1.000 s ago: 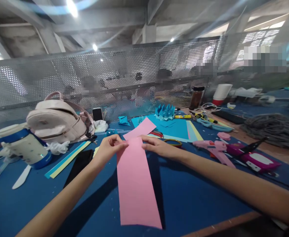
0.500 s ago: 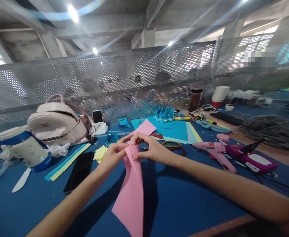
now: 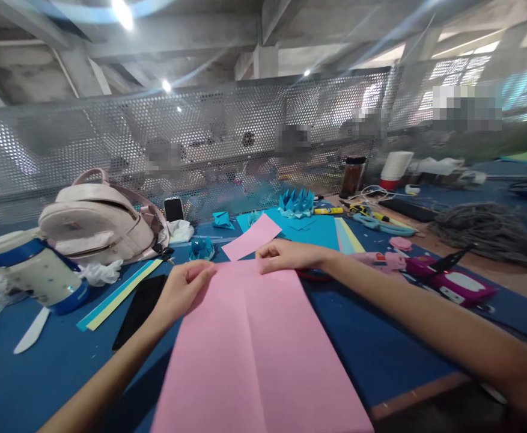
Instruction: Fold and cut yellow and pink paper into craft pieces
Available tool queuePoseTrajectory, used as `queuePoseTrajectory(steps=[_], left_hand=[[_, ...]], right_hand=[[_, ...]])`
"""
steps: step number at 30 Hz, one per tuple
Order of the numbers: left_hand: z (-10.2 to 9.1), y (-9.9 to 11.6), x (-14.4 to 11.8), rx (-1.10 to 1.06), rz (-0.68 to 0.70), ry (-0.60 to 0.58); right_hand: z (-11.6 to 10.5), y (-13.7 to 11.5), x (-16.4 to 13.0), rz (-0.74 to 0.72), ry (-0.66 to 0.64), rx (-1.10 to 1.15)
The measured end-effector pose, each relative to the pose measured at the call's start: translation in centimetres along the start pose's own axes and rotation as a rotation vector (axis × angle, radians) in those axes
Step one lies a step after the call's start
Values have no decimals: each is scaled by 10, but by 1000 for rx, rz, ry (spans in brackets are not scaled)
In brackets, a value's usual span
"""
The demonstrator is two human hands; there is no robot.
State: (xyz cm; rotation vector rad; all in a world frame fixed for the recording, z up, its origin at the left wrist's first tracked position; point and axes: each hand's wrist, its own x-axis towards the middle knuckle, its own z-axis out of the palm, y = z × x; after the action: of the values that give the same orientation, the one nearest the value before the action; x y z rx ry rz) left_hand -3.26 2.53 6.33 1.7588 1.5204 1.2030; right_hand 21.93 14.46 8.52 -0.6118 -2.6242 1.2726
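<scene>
A large sheet of pink paper (image 3: 254, 349) lies spread out in front of me, with a lengthwise crease down its middle. My left hand (image 3: 188, 285) pinches its far left corner between thumb and fingers. Along the same far edge, right of the crease, my right hand (image 3: 281, 255) is closed on the paper. Just beyond the sheet rests a smaller pink paper piece (image 3: 254, 236). Behind that are blue paper sheets (image 3: 321, 231) and a blue folded-paper crown shape (image 3: 296, 203).
Left stand a mug (image 3: 42, 273), a pale backpack (image 3: 96, 219), a phone (image 3: 139, 313), paper strips (image 3: 119, 294) and a white plastic knife (image 3: 32, 332). Right are a pink glue gun (image 3: 380, 261), a purple device (image 3: 452, 281) and grey yarn (image 3: 484, 234). A perforated metal screen (image 3: 227, 132) closes the back.
The pink sheet, folded narrow before, is now opened out wide. My hands have moved apart along its far edge, the left going left. The small pink piece shows more fully.
</scene>
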Motion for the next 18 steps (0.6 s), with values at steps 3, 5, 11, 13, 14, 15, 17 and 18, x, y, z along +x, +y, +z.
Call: queuePoseTrajectory(steps=[3,5,11,13,14,15,17,18], left_hand=[[6,-24,2,43,29,-112],[10,-32,5,57,41,-172],[30,-35,22,101,46,-223],[39,-36,25,94,44,-223],[43,-37,25,84,43,-219],[47,-38,25,72,41,-211],[53,-42,22,43,37,-187],[55,-44,20,29,32,-172]], right_hand=[[5,20,9,13,28,-134],[8,24,12,15,21,-169],[17,18,19,14,21,-263],[24,17,21,20,76,-277],[29,16,22,23,112,-280],[34,17,24,25,147,-279],[44,19,26,24,196,-262],[48,21,27,20,206,-243]])
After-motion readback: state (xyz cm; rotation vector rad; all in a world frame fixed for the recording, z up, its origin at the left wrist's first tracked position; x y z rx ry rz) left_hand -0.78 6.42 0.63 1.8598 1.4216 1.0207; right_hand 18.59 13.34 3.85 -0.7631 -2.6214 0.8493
